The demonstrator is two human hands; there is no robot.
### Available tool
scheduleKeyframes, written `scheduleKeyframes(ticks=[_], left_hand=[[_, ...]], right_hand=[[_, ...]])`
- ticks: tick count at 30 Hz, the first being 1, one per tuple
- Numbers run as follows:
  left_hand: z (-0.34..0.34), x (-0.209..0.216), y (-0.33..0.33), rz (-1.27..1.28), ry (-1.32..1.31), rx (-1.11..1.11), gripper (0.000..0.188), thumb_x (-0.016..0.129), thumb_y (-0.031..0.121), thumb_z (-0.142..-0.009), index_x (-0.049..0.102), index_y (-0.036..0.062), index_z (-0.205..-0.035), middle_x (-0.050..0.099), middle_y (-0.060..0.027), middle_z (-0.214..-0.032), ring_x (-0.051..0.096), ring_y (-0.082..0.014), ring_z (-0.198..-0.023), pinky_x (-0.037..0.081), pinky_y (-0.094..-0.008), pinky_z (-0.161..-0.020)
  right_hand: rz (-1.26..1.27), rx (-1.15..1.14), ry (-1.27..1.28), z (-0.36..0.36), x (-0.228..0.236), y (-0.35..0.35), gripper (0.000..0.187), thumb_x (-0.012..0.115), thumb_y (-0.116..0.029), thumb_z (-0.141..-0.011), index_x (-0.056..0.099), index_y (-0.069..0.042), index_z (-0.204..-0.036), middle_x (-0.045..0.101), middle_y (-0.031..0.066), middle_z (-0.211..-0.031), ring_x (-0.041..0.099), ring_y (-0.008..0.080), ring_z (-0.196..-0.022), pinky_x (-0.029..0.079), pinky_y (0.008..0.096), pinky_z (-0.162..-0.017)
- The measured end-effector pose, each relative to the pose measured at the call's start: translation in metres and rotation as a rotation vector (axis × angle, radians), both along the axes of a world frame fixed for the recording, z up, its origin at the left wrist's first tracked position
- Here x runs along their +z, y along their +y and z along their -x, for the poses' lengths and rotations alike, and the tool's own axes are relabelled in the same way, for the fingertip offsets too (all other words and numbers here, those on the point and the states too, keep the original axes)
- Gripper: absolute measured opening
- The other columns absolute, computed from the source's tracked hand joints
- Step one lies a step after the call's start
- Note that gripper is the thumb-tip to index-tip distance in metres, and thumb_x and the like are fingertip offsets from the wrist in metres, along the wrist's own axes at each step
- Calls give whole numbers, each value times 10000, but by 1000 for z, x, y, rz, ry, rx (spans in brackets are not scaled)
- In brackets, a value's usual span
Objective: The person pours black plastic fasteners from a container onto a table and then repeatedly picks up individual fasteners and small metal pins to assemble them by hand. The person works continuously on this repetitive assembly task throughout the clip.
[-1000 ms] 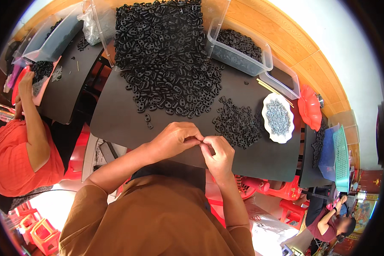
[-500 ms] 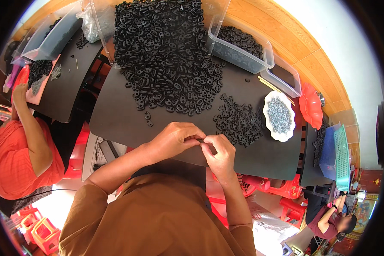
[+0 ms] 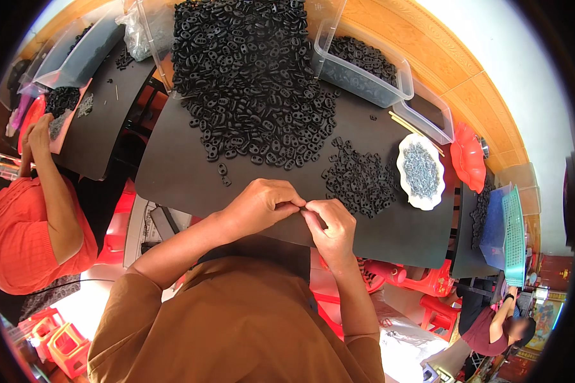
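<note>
My left hand [image 3: 262, 205] and my right hand [image 3: 333, 228] meet above the table's near edge, thumbs and fingertips pinched together. Between them is a small dark piece [image 3: 302, 209], mostly hidden by the fingers. Beyond the hands spreads a large heap of black plastic two-holed pieces [image 3: 255, 121], spilling from a tipped clear bin. A smaller pile of black pieces [image 3: 361, 182] lies to the right of my hands. Next to that pile, a white scalloped dish [image 3: 421, 203] holds many small silvery metal parts [image 3: 420, 169]. A couple of loose black pieces [image 3: 223, 173] lie left of the big heap.
A clear bin [image 3: 358, 86] of black pieces stands at the back right, near pale sticks [image 3: 415, 132] and a red scalloped dish [image 3: 467, 158]. At left, a person in red [image 3: 38, 223] works at another table [image 3: 99, 131]. Another person [image 3: 492, 332] is at far right.
The hands stay together with only slight finger movement, and less of the dark piece shows. The view has shifted a little. At left, the person in red has moved the arm slightly.
</note>
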State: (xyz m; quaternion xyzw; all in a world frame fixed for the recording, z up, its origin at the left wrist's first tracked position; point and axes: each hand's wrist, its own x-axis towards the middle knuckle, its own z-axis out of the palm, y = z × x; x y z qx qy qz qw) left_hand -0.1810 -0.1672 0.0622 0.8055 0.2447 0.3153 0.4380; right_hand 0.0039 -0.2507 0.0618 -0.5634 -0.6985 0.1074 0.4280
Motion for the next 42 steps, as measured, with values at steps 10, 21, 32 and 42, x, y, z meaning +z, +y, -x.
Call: scheduleKeyframes(ticks=[10,21,32,42], left_hand=[[-1,-1,-1,-51,-6,-1,128,754,-7,-825,746,7,-953,729,-113,-902,707,-273,-825,572,-347,-709],[0,13,1,216,24,36,109,736,18,-859,741,-2,-966,729,-95,-865,710,-182,-769,566,-308,-694],[-6,-1,6,791,-260,4,119,724,37,-930,701,-3,-1040,717,-43,-990,675,-89,-906,563,-248,-824],[-7,-4,5,728,-264,21,143,709,17,-935,705,-8,-1076,697,-19,-974,651,-63,-896,550,-231,-813]], right_hand=[[-49,44,-24,-1,2,-1,201,786,87,-724,690,-26,-860,722,87,-843,675,249,-743,538,342,-651],[110,-33,233,1,-3,-3,230,753,78,-798,647,-22,-976,703,80,-867,693,170,-791,555,287,-694],[97,-65,699,18,-12,1,193,705,94,-883,632,26,-1049,669,71,-967,657,116,-874,569,262,-743],[189,-75,845,17,-9,1,170,702,85,-892,631,29,-1036,665,61,-951,653,98,-837,548,248,-759]])
